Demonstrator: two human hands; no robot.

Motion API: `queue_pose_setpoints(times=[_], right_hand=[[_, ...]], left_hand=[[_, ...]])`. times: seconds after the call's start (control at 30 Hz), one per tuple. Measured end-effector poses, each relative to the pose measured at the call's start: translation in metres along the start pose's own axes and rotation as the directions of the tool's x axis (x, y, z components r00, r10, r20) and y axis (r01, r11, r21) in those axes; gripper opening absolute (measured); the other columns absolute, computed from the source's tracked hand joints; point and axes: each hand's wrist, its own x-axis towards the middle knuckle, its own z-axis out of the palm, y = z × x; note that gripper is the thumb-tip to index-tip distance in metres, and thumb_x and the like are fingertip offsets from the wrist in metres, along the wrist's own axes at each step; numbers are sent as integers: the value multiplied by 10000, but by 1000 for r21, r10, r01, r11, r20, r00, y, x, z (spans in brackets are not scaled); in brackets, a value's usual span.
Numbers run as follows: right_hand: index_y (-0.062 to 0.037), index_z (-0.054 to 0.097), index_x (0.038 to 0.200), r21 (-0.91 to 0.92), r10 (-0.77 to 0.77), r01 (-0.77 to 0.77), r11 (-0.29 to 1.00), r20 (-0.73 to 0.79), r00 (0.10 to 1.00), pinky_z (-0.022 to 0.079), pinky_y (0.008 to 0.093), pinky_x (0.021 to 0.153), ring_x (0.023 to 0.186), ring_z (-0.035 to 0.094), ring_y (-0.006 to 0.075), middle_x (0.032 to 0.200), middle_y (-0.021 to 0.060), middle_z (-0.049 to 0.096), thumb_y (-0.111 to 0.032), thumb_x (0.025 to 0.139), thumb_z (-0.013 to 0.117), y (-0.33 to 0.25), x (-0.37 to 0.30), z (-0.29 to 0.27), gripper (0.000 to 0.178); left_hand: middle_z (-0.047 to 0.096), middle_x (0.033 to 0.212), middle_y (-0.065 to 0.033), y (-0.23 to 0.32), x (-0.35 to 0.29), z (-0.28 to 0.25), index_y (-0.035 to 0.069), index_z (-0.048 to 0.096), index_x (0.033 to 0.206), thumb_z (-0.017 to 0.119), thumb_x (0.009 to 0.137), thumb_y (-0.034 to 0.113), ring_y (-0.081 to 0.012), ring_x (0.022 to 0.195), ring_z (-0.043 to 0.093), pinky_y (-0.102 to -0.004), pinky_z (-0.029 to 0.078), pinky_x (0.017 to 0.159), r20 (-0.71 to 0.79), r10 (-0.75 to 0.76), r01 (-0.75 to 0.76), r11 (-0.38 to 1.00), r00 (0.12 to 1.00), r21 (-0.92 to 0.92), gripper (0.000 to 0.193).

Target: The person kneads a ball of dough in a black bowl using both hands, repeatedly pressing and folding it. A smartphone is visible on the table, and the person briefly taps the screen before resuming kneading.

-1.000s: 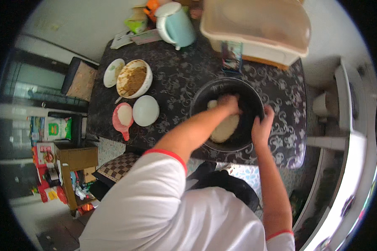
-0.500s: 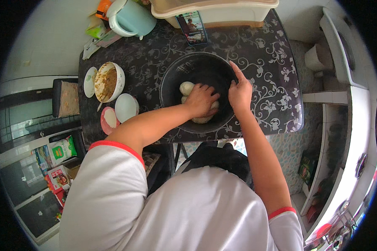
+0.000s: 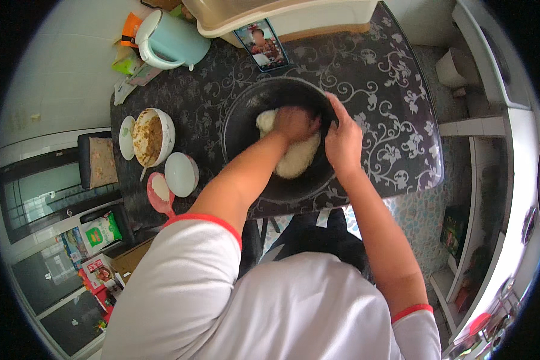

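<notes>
A large black bowl (image 3: 237, 129) sits near the front edge of the table. Inside it lies a long, pale lump of dough (image 3: 295, 161). My left hand (image 3: 295, 123) presses on the upper part of the dough; motion blur smears its fingers, and part of the dough is hidden beneath it. My right hand (image 3: 344, 141) grips the right rim of the bowl, its thumb on the inner side and a finger stretched along the edge.
Left of the bowl are a white bowl of brown filling (image 3: 155, 139), a small plate (image 3: 126, 138), an empty white bowl (image 3: 182, 174) and a pink scoop with white powder (image 3: 158, 191). Behind stand a phone (image 3: 261, 45), a light-blue jug (image 3: 177, 41) and a cream plastic bin (image 3: 318, 21).
My left hand has moved up and slightly right over the dough. The dough has gone from several bulges to a longer, smoother lump. My right hand keeps holding the rim.
</notes>
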Motion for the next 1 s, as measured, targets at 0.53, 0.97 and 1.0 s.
queue_pose_setpoints(times=[0.53, 0.97, 1.0], right_hand=[[-229, 578, 1282, 13, 138, -139, 990, 14, 990, 484, 460, 810, 903, 627, 401, 980, 222, 656, 84, 784, 451, -15, 6, -1, 602], [-215, 549, 1302, 25, 57, -56, 998, -30, 998, 485, 469, 759, 859, 622, 418, 905, 256, 640, 84, 779, 472, -2, 4, 0, 607], [-215, 549, 1303, 5, 76, -75, 997, -33, 997, 486, 467, 758, 858, 623, 417, 902, 253, 642, 81, 781, 472, -2, 5, 1, 605]], left_hand=[[607, 1075, -126, 17, -77, -28, 132, 657, 1042, 634, 796, 459, -291, 995, 591, -408, 455, 858, 261, 397, -449, 876, 880, 180, 410], [695, 867, -162, 18, 4, -3, 97, 711, 863, 559, 801, 340, -350, 798, 670, -467, 523, 732, 114, 127, -130, 991, 985, 19, 293], [700, 891, -155, 18, 12, -4, 116, 724, 870, 534, 820, 357, -337, 823, 676, -461, 528, 748, 111, 88, -89, 996, 990, 8, 311]])
